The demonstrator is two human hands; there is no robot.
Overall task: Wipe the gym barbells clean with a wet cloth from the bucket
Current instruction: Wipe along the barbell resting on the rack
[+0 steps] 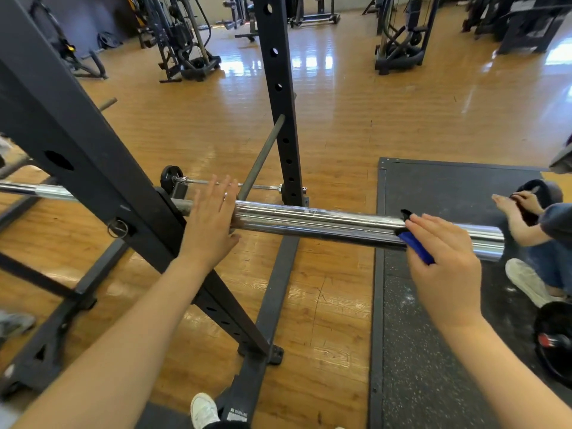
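From the head camera, the long chrome steel barbell sleeve (325, 222) runs across the middle of the view, resting in the black steel squat rack (93, 168) above the wooden floor (334, 125), its free end jutting out to the right over the black speckled rubber mat (433, 305). The left hand (210, 221) lies flat against the inner end of the sleeve, near the rack upright, its grip spread with fingers open and nothing pinched. The right hand (445, 258) presses a dark blue and black cloth (413, 239) onto the sleeve towards its outer end; the grip is curled over the cloth, holding it against the metal. No bucket shows anywhere in this view.

The barbell looks heavy, rigid and smooth, so it probably will not shift under wiping pressure while it sits in the rack, though the sleeve may spin on its shaft. The left palm near the collar seems a sensible steadying spot. The cloth is soft and limp and, if wet, will likely slide easily on polished chrome; wrapping it round the sleeve should give the surest hold.

At the far right another person's hand (526, 202) and white shoe (529, 283) are near the bar's end.
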